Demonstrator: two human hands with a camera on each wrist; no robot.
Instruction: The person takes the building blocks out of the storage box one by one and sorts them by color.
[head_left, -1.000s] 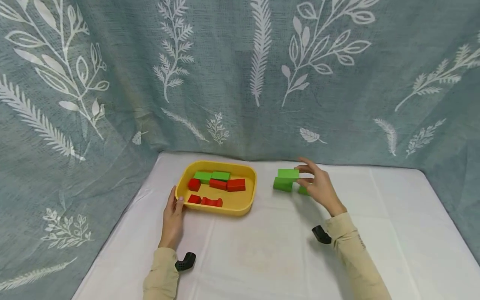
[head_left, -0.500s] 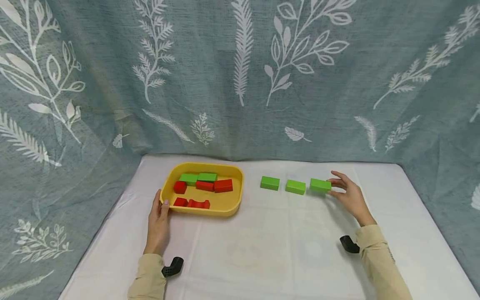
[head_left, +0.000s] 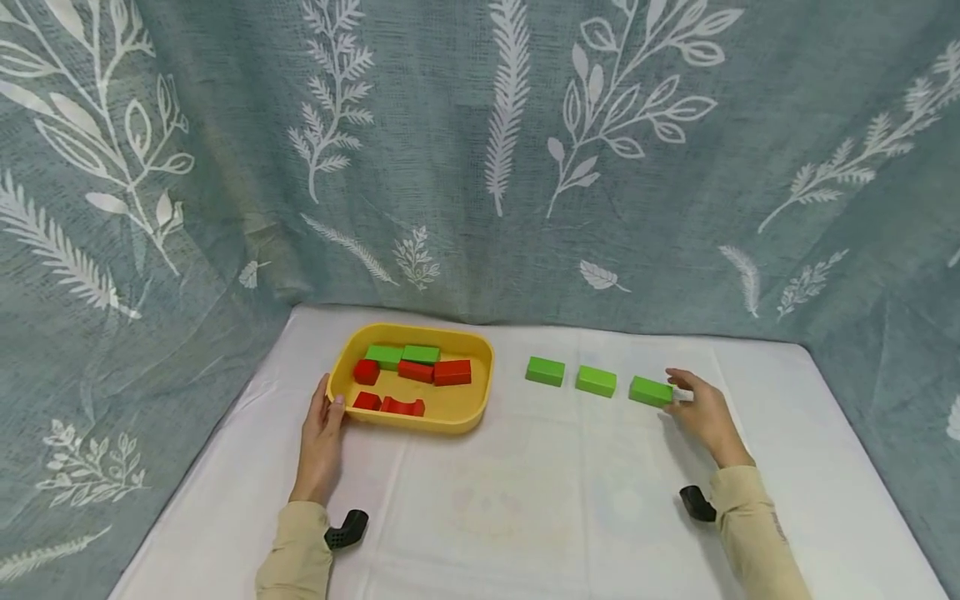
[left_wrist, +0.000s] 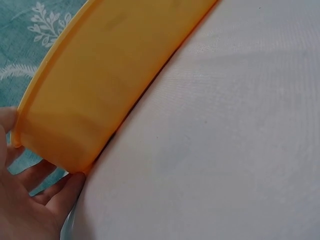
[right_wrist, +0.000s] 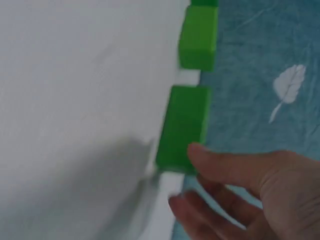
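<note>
My left hand (head_left: 321, 446) grips the left end of a yellow tray (head_left: 486, 379); in the left wrist view its fingers hold the corner of the tray's wall (left_wrist: 100, 85). Inside the tray lie green and red blocks. To the right, three green rectangular blocks make a spaced row: a left block (head_left: 545, 372), a middle block (head_left: 596, 381) and a right block (head_left: 650, 391). My right hand (head_left: 708, 421) is at the right block's outer end, fingers spread apart. In the right wrist view the thumb overlaps that block's (right_wrist: 182, 127) corner, while the other fingers lie beyond its end.
A white cloth (head_left: 525, 500) covers the table. Right behind it hangs a blue-green curtain (head_left: 450, 167) with white leaf prints. Within the tray, a notched red block (head_left: 402, 407) lies along the near wall.
The right hand has carried a green block from above the others to the row's right end, lowered it and loosened its fingers. The left hand keeps its hold on the tray.
</note>
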